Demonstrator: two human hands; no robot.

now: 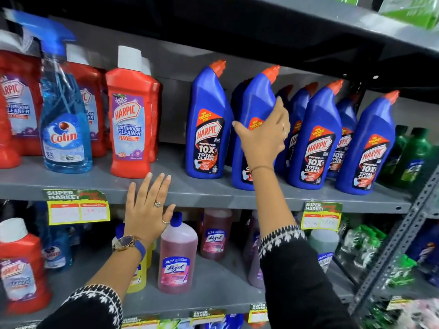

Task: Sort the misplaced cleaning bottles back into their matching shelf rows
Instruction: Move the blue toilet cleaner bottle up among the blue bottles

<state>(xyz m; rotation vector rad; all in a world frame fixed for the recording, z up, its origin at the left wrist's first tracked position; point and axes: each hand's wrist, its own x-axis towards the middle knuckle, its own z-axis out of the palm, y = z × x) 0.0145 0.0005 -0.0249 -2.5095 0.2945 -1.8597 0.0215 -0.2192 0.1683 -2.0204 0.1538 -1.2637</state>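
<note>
My right hand [263, 136] grips a blue Harpic toilet-cleaner bottle [257, 100] standing in the row of blue Harpic bottles [313, 138] on the middle shelf [213, 193]. My left hand [148, 207] is open, fingers spread, flat against the shelf's front edge and holding nothing. To the left stand red Harpic bathroom-cleaner bottles [130, 119], and among them a blue Colin spray bottle [63, 119]. On the lower shelf a red Harpic bottle [20, 269] stands at the far left beside pink Lizol bottles [177, 260].
Green bottles [414, 157] stand at the right end of the middle shelf. The lower shelf also holds a yellow bottle [139, 279], blue spray bottles [58, 252] and green packs [363, 243]. Price tags [77, 207] hang on the shelf edge. A perforated metal upright [403, 231] rises at the right.
</note>
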